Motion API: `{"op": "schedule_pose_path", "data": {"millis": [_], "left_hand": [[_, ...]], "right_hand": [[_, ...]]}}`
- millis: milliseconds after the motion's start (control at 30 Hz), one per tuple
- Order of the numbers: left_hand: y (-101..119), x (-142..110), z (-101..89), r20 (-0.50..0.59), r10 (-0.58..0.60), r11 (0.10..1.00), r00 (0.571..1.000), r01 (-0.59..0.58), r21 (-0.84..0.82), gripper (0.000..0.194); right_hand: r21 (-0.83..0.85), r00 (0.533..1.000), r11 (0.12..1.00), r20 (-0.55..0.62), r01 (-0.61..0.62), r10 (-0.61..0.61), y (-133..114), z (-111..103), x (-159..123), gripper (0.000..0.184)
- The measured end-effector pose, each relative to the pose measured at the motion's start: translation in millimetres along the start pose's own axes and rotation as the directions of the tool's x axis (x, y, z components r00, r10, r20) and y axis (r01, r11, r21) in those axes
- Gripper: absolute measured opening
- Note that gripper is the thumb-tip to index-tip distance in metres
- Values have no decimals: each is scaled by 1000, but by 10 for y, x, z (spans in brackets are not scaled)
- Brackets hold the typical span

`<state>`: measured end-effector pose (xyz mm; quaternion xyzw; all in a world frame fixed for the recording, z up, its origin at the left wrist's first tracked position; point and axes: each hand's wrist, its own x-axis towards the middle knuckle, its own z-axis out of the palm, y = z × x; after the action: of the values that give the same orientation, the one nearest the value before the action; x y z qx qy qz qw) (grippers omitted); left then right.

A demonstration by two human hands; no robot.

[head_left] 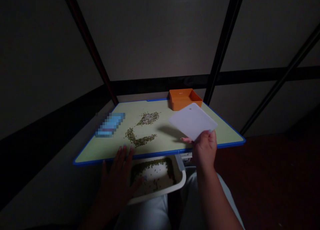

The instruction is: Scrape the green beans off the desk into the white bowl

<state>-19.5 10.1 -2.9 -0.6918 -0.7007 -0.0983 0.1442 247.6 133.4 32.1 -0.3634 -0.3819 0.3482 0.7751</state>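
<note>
My right hand (205, 148) grips a thin white plastic sheet (193, 120) by its near corner, holding it tilted above the table's right half. Fingers spread, my left hand (120, 173) rests at the table's near edge, beside a white tub (183, 180). Small greenish seeds or grains lie on the pale tabletop in two patches: a far pile (149, 118) mixed with whitish bits, and a nearer curved band (140, 140) just beyond my left fingertips. More of these grains line the inside of the tub, which sits on my lap below the table edge.
An orange open box (183, 101) stands at the table's back right. A blurred-out light blue object (110, 125) lies on the left side. The table (170, 141) has a raised blue rim. A panelled wall (160, 36) rises close behind.
</note>
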Motion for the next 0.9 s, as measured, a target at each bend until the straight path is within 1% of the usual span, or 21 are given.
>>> {"op": "schedule_pose_path", "data": {"millis": [33,100,200,333,533,567,633,700,733,767,867,900], "left_hand": [[-4,-1,-11,5,0,1000,1000,0,0,85],[-17,-1,-33,17,9,1000,1000,-9,-1,85],[-36,1,-43,29,28,1000,999,-28,-4,86],[-43,-3,6,-8,29,1000,1000,-29,4,85],[-51,-8,93,-96,63,998,993,-61,29,80],[-55,-6,101,-111,67,997,992,-64,32,80],[-62,0,113,-131,75,997,989,-71,35,80],[-68,0,117,-143,82,996,986,-78,35,80],[-70,-3,116,-146,83,996,986,-79,34,80],[-70,-6,114,-149,83,996,985,-79,33,80],[-65,-19,102,-147,82,996,986,-79,28,81],[-60,-22,101,-147,82,997,986,-79,26,81]], "right_hand": [[52,999,998,0,-47,47,-14,6,15,39],[87,994,991,30,-103,101,-36,-2,50,38],[34,986,991,115,-129,124,-52,-36,87,31],[-2,972,989,182,-150,148,-50,-49,82,35],[74,954,974,232,-214,192,27,-13,60,56],[98,948,967,243,-236,207,31,-6,61,61],[136,928,948,282,-288,242,22,13,74,78],[134,905,938,335,-319,260,-4,43,123,94],[111,895,942,363,-317,258,-17,68,169,96],[76,887,950,388,-302,251,-26,101,231,94],[-49,865,970,443,-239,236,-26,252,516,68],[-72,858,971,458,-227,234,-17,313,633,67]]}}
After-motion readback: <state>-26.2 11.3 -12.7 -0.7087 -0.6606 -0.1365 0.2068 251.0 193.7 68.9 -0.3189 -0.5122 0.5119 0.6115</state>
